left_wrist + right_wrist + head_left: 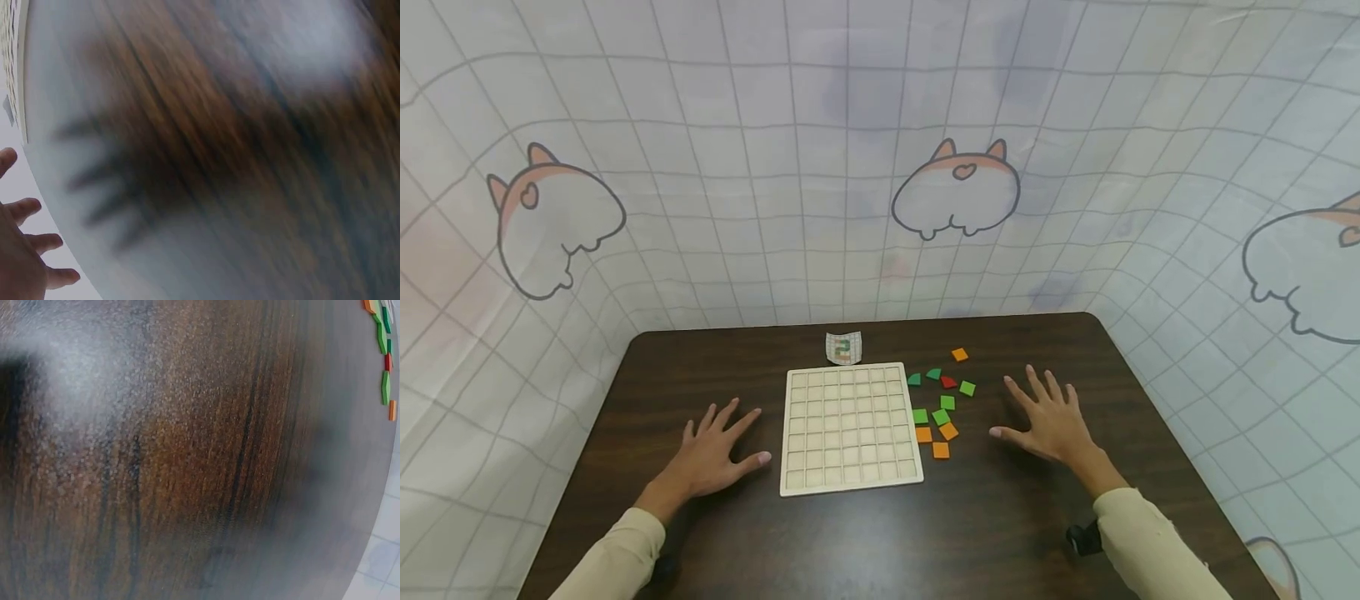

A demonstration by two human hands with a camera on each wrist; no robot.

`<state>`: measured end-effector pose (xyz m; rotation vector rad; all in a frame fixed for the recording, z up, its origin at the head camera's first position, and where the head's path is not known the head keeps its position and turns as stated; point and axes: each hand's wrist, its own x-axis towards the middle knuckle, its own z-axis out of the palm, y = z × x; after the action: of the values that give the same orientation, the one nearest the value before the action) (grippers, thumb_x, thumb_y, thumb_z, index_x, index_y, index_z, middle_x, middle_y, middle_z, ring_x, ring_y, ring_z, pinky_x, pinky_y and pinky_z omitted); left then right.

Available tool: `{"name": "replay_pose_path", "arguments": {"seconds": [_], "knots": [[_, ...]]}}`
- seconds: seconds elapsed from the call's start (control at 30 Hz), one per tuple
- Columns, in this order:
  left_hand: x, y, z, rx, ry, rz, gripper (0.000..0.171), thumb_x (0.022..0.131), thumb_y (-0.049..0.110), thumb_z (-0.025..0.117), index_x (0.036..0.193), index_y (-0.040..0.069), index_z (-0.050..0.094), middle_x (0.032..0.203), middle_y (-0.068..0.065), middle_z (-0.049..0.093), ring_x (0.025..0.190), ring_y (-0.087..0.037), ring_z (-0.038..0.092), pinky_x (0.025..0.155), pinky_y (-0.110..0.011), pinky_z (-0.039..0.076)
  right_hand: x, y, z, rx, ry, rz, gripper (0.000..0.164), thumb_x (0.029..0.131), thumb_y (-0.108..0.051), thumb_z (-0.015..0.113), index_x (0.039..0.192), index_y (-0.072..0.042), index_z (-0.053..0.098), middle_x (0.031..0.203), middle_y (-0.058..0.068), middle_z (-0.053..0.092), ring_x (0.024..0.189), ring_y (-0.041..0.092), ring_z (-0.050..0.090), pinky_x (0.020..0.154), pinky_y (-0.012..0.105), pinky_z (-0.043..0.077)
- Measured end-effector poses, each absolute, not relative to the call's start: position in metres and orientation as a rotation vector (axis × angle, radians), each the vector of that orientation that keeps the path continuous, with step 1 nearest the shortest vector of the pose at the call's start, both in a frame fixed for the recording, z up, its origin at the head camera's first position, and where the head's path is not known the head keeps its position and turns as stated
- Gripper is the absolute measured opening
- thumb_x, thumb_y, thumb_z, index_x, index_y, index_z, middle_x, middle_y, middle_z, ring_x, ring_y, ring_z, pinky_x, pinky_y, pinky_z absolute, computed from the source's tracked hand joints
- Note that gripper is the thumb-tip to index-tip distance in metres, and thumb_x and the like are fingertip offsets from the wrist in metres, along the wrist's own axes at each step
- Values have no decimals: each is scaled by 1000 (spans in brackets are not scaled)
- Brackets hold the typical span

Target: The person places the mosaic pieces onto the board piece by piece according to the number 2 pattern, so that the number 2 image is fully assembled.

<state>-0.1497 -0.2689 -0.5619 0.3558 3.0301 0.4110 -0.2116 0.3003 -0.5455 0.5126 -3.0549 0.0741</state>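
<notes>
A pale square board (850, 429) with a grid of shallow cells lies mid-table, its cells bare. My left hand (711, 454) is spread to the left of it, thumb towards the board's edge; in the left wrist view the fingers (47, 242) stretch out straight with nothing in them. On the other side, my right hand (1048, 421) is spread too, holding nothing. Between board and right hand lie several flat pieces: green squares (947, 402), orange squares (941, 450), dark green quarter-rounds (934, 373) and a red piece (949, 382).
A small printed card (844, 348) with a coloured grid pattern lies just behind the board. The dark wood table (865, 542) ends at a white checked curtain (760, 208) at the back and sides. A dark band (1084, 538) sits at the right wrist.
</notes>
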Motion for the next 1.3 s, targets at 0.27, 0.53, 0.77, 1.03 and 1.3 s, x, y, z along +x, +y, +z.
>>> {"name": "replay_pose_path", "arguments": {"seconds": [0.27,0.53,0.77,1.03,1.3], "knots": [[-145,-255,-561,389,2953,579,79,91,67,57,154,21,42,162,-23,29,145,-56,26,105,-81,22,-211,296,-549,571,-3047,118,95,83,-76,60,155,-17,41,159,25,35,142,50,35,107,71,33],[-143,-244,-565,396,2929,673,74,92,65,57,152,22,46,162,-21,30,146,-52,28,105,-80,24,-213,288,-551,620,-3026,167,85,86,-71,61,148,-13,51,148,19,51,134,44,46,106,66,37],[-140,-235,-568,434,2907,704,72,92,64,59,150,23,50,162,-20,32,146,-52,28,105,-80,21,-220,276,-547,677,-2985,244,76,89,-66,62,140,-9,58,137,17,60,125,40,55,101,62,44],[-138,-230,-572,455,2914,699,70,91,63,61,147,22,53,159,-21,36,146,-52,28,106,-80,19,-231,254,-542,719,-2960,330,64,94,-56,63,136,-8,62,129,15,64,116,35,60,94,55,52],[-137,-230,-575,430,2906,704,70,90,63,63,147,24,53,160,-20,36,148,-51,25,105,-83,15,-250,230,-535,679,-3029,431,58,97,-50,61,136,-7,61,134,15,63,121,35,60,95,57,52]]}}
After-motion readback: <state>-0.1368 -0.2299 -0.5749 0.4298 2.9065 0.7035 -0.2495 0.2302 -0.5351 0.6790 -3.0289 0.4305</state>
